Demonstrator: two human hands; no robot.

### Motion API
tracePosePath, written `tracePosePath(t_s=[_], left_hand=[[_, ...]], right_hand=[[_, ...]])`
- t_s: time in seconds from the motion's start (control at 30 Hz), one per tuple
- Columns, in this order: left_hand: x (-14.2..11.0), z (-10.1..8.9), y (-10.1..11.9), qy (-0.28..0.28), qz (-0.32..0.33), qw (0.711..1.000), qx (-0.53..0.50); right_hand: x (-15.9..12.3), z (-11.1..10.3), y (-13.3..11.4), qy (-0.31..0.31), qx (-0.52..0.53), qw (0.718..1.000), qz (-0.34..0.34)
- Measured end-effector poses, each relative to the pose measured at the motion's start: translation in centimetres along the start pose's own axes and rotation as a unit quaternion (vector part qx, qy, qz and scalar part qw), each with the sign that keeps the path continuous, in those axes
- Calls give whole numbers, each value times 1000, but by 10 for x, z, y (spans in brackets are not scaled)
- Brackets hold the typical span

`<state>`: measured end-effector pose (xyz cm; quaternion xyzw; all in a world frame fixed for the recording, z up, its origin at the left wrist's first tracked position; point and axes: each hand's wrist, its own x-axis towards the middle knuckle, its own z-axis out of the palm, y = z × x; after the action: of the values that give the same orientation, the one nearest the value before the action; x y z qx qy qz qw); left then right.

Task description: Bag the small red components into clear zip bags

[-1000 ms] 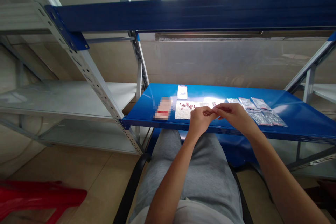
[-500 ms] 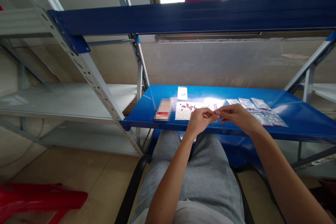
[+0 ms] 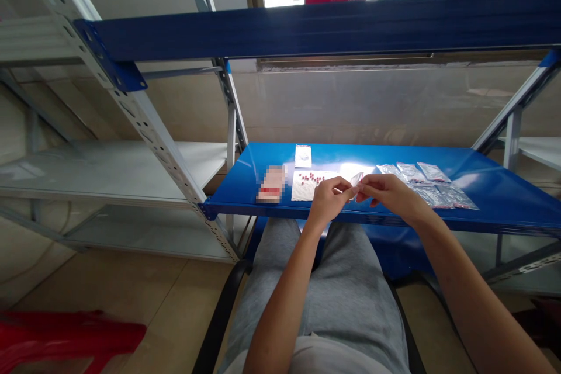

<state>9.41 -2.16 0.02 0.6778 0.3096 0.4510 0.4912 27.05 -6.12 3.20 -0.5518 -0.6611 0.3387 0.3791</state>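
Observation:
Over the front edge of the blue shelf [image 3: 342, 155], my left hand [image 3: 329, 197] and my right hand [image 3: 385, 191] meet at the fingertips. Pinched between them is a small clear zip bag [image 3: 356, 178] with a reddish edge, held upright. Just left of my left hand lies a white cloth or paper sheet [image 3: 302, 191] bearing several small dark red beads [image 3: 311, 177]. Flat clear zip bags [image 3: 412, 173] lie in rows to the right, partly behind my right hand. My fingers hide the bag's lower part.
A white packet [image 3: 303, 156] lies behind the sheet. A blurred-out pinkish rectangle [image 3: 271, 184] is at the shelf's left. A blue beam [image 3: 307, 29] crosses above, and a perforated metal upright [image 3: 149, 123] stands left. A red stool [image 3: 70, 339] is on the floor.
The small zip bag has turned from lying almost flat to standing up between my fingertips. Both hands have shifted slightly left in the picture, as has the whole scene.

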Motion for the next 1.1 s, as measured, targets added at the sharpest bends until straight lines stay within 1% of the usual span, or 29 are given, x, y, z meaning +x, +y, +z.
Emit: tracePosePath(t_s=[0.13,0.2,0.3,0.37,0.43,0.5,0.63,0.7,0.83,0.9,0.93,1.0,1.03,1.07,1.1], left_hand=[[-1,-1,4,27,-11,1000,12],[-2,-1,5,66,7,997,48],[-3,-1,6,124,47,985,113],[-4,0,7,144,62,976,154],[-6,2,9,151,76,968,185],[-8,3,11,135,100,965,200],[-10,3,11,67,142,963,220],[-10,4,9,53,139,961,234],[-7,6,5,38,109,963,246],[-6,6,4,45,95,965,242],[-5,5,4,56,90,966,234],[-4,1,4,86,88,972,199],[-3,-2,3,100,88,976,174],[-3,-5,3,113,89,979,147],[-2,-9,2,122,87,981,123]], right_hand=[[2,3,1,14,-30,999,-18],[3,4,3,31,-64,997,-15],[4,6,2,57,-116,992,-5],[4,7,-1,76,-143,987,1],[3,8,-4,93,-175,980,8],[1,9,-7,95,-199,975,10],[-2,11,-8,80,-224,971,2],[-3,12,-7,83,-241,967,-4],[-4,15,-10,80,-270,959,-24],[-6,15,-14,59,-249,966,-29],[-7,15,-17,36,-215,976,-30],[-8,13,-20,-24,-103,994,-26],[-7,11,-20,-37,-42,998,-21],[-6,9,-18,-27,11,999,-14],[-4,7,-14,9,49,999,-4]])
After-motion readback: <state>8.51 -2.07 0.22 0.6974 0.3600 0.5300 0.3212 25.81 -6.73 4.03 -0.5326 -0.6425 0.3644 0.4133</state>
